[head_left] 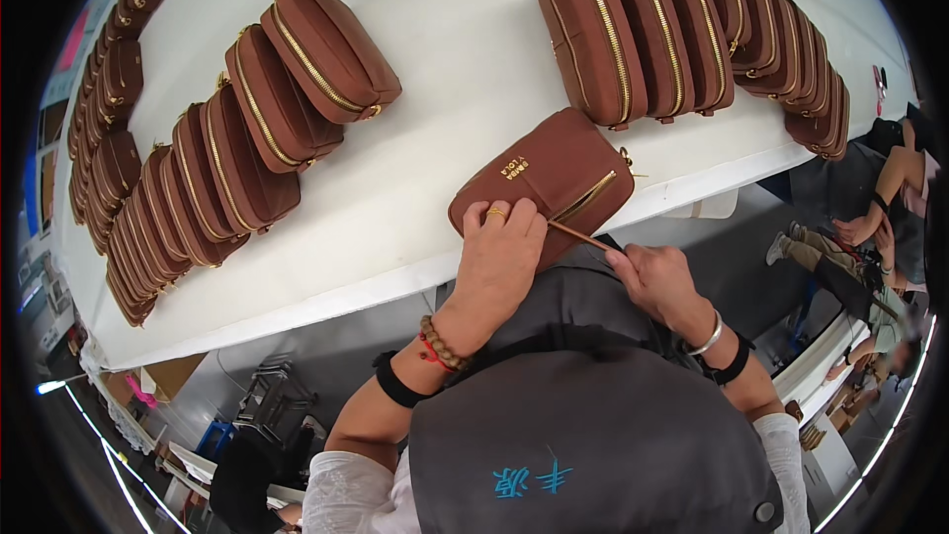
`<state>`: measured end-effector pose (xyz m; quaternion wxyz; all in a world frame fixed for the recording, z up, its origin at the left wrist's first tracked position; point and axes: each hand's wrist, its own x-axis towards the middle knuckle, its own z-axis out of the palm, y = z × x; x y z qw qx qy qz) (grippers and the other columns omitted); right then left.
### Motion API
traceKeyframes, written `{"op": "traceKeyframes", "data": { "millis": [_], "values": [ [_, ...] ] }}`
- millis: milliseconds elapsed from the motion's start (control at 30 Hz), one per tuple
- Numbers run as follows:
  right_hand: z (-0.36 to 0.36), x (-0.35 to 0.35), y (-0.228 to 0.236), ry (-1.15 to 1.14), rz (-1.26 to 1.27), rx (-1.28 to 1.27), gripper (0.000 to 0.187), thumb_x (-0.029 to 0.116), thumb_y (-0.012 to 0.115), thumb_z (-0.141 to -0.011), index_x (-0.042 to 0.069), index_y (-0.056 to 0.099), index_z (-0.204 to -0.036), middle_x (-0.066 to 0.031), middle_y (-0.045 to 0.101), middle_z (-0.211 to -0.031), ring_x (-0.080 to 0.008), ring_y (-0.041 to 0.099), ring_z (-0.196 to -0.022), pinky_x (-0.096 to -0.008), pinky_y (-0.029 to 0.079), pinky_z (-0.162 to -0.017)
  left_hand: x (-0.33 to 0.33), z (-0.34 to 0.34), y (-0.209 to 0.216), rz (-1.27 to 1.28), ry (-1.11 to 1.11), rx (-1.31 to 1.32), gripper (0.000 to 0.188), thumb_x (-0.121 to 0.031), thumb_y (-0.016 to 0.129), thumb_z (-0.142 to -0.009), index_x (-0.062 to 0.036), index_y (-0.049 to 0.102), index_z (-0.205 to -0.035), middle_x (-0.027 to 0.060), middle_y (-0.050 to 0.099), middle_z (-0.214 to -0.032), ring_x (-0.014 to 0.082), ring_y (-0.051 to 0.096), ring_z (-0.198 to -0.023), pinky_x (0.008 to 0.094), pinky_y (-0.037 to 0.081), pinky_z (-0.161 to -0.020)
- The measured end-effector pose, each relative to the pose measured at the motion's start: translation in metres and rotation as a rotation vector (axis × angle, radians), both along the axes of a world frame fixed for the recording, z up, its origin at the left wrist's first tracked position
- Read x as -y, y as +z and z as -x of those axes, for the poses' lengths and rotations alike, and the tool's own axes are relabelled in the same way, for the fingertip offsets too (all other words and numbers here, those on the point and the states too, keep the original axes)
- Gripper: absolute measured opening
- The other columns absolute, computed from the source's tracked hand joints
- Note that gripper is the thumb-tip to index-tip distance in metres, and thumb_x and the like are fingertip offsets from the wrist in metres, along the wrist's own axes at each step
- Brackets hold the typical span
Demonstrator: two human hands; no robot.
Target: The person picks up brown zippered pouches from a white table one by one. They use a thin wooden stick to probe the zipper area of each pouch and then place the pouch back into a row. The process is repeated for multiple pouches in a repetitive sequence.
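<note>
Touching brn bag [556,163] w/ gold lettering [515,169]; gry apron [593,405], blue characters [512,482].

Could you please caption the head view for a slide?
Left hand on a brown zippered bag, right hand holding a slim brown strip, similar bags on a white table.

A brown bag [549,168], with gold lettering and a slanted gold zip, rests askew at the near edge of the table [435,69]; a thin brown strip [581,234] slants off its front beyond that edge.
</note>
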<state>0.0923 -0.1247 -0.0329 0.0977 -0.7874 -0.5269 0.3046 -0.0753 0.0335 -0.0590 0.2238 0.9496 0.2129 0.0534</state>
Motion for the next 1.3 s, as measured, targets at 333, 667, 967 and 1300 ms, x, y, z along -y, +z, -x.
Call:
{"op": "traceKeyframes", "data": {
  "millis": [333, 667, 967, 1300],
  "values": [
    [0.017, -0.016, -0.01, -0.046, 0.073, -0.053, 0.05, 0.038, 0.051, -0.096, 0.003, 0.059, -0.061, -0.0182, 0.055, -0.054, -0.0387, 0.056, -0.053, -0.0447, 0.046, -0.052, 0.002, 0.002, -0.001, 0.003, 0.018, -0.009, 0.008, -0.002, 0.055, -0.075, -0.0044, 0.057, -0.083, 0.0076, 0.049, -0.083, 0.0236, 0.053, -0.083, 0.0384, 0.04, -0.089],
    [-0.006, -0.003, -0.011, -0.019, 0.091, -0.158, 0.046, 0.034, 0.055, -0.095, 0.002, 0.059, -0.063, -0.0207, 0.053, -0.056, -0.0413, 0.054, -0.054, -0.0443, 0.043, -0.051, 0.009, -0.001, 0.004, -0.006, -0.064, -0.057, 0.009, -0.005, 0.057, -0.075, -0.0055, 0.057, -0.083, 0.0067, 0.048, -0.083, 0.0203, 0.053, -0.079, 0.033, 0.039, -0.077],
    [0.013, -0.025, -0.004, -0.037, 0.155, -0.169, 0.05, 0.037, 0.051, -0.097, 0.001, 0.059, -0.063, -0.0212, 0.055, -0.057, -0.0416, 0.056, -0.057, -0.0465, 0.044, -0.054, 0.007, -0.004, 0.002, -0.055, -0.084, -0.132, 0.01, -0.006, 0.059, -0.072, -0.0052, 0.055, -0.081, 0.0079, 0.048, -0.082, 0.0198, 0.053, -0.074, 0.0314, 0.041, -0.071],
    [0.0, -0.007, -0.009, 0.032, 0.112, -0.117, 0.047, 0.034, 0.053, -0.096, 0.002, 0.056, -0.062, -0.0199, 0.054, -0.055, -0.0406, 0.055, -0.053, -0.0456, 0.044, -0.052, 0.007, -0.002, 0.002, 0.03, -0.069, -0.087, 0.008, -0.005, 0.058, -0.073, -0.0046, 0.056, -0.08, 0.0072, 0.049, -0.082, 0.0199, 0.054, -0.075, 0.032, 0.041, -0.072]
  ]
}}
